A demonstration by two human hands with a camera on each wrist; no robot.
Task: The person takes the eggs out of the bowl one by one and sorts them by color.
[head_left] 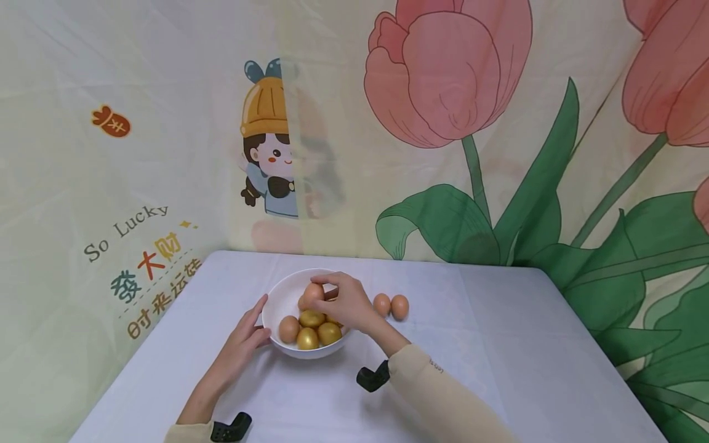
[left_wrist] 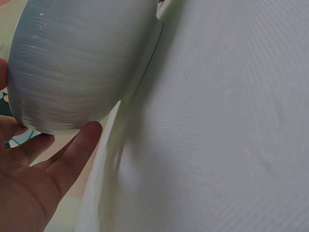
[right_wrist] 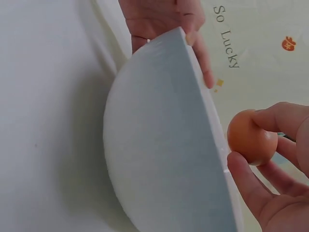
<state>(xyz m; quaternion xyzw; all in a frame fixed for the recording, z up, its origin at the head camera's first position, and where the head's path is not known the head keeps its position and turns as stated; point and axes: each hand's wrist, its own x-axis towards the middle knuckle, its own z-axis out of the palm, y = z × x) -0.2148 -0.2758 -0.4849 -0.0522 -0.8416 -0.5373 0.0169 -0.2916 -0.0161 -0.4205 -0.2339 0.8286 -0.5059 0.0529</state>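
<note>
A white bowl [head_left: 277, 303] stands on the table with several golden eggs [head_left: 308, 338] and brown eggs [head_left: 288, 329] inside. My right hand [head_left: 348, 300] pinches a brown egg [right_wrist: 252, 137] between thumb and fingertips, at the height of the rim in the right wrist view. From the head this egg overlaps the eggs in the bowl, and the hand covers part of them. On the bowl's left side, my left hand [head_left: 247, 332] touches the outer wall [left_wrist: 82, 63] with spread, fairly straight fingers [left_wrist: 79, 152].
Two brown eggs [head_left: 391, 306] lie side by side on the white-covered table [head_left: 471, 369], right of the bowl. Behind rises a printed cloth backdrop [head_left: 332, 234] with tulips and a cartoon figure. Each wrist wears a black camera mount [head_left: 373, 376].
</note>
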